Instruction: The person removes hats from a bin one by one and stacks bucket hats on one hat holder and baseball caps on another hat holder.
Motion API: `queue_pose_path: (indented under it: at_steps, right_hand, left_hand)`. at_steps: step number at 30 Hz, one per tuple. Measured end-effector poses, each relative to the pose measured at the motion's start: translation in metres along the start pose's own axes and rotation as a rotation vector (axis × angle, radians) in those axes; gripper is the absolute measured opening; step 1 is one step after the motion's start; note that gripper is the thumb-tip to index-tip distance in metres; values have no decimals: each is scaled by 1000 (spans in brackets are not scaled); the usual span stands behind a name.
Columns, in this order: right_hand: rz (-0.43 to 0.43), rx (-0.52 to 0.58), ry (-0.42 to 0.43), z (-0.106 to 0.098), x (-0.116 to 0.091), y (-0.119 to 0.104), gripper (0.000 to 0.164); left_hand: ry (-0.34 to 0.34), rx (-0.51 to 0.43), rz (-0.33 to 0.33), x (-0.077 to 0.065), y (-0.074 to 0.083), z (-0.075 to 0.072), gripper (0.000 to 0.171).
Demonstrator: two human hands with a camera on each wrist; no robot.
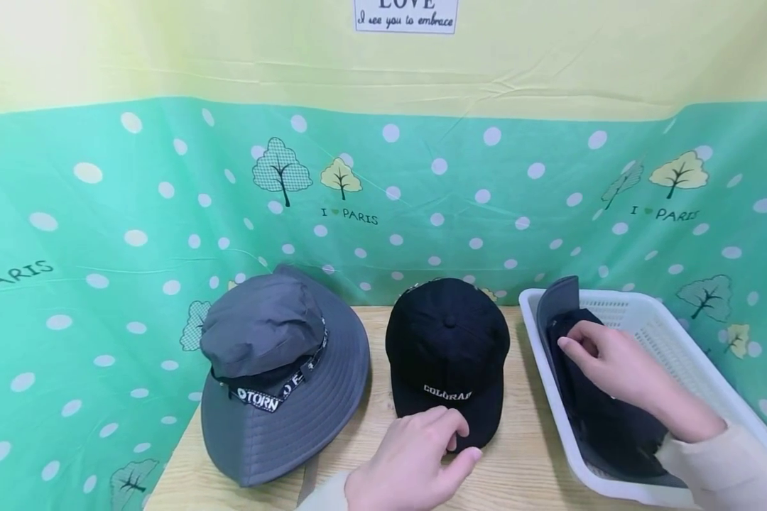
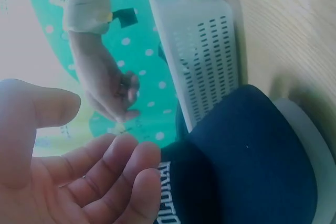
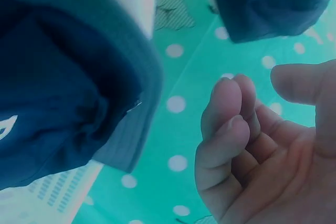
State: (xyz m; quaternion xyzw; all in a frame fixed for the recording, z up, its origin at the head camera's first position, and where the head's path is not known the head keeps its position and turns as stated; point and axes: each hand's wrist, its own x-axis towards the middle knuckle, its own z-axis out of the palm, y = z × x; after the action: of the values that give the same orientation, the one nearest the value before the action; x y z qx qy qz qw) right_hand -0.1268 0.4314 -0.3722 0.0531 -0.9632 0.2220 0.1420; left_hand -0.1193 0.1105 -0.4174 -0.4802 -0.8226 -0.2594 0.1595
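Observation:
A black baseball cap (image 1: 449,333) with white lettering sits on the table, its brim toward me. My left hand (image 1: 415,454) hovers at that brim with relaxed fingers and nothing between them; the cap's brim (image 2: 257,150) lies beyond the fingertips in the left wrist view. Over the white basket (image 1: 550,419) at the right is my right hand (image 1: 620,362), loosely bent and holding nothing. Inside the basket lies a dark hat (image 1: 604,419) with a grey brim standing up along the left wall. The right wrist view shows this dark hat (image 3: 47,87) apart from the fingers.
A grey wide-brimmed hat (image 1: 262,326) with a lettered band stands on the left of the wooden table (image 1: 524,454). Behind everything hangs a green and yellow cloth (image 1: 434,206) with dots and trees. The basket's perforated side (image 2: 210,56) faces the black cap.

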Motion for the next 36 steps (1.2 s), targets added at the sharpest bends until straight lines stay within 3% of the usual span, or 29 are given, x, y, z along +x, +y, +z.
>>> queue_pose_path:
  at_steps: [4, 9, 14, 18, 21, 30, 36]
  right_hand:
    - [49, -2, -45, 1, 4, 11, 25]
    - [84, -46, -86, 11, 12, 22, 22]
    - [111, -57, -126, 24, 17, 29, 21]
    - [119, -87, -147, 30, 21, 33, 21]
    - [120, -113, -162, 32, 24, 36, 23]
    - [151, -193, -184, 37, 28, 47, 24]
    - [188, -200, -221, 38, 28, 55, 23]
  left_hand:
    - [0, -3, 7, 8, 6, 6, 15]
    - [-63, -30, -2, 21, 17, 13, 17]
    - [-133, 33, -13, 32, 26, 22, 23]
    - [-163, 74, -13, 40, 30, 33, 27]
    - [-168, 51, -30, 47, 31, 46, 25]
    - [-179, -39, -143, 63, 35, 85, 47]
    - [-229, -142, -330, 71, 46, 103, 37]
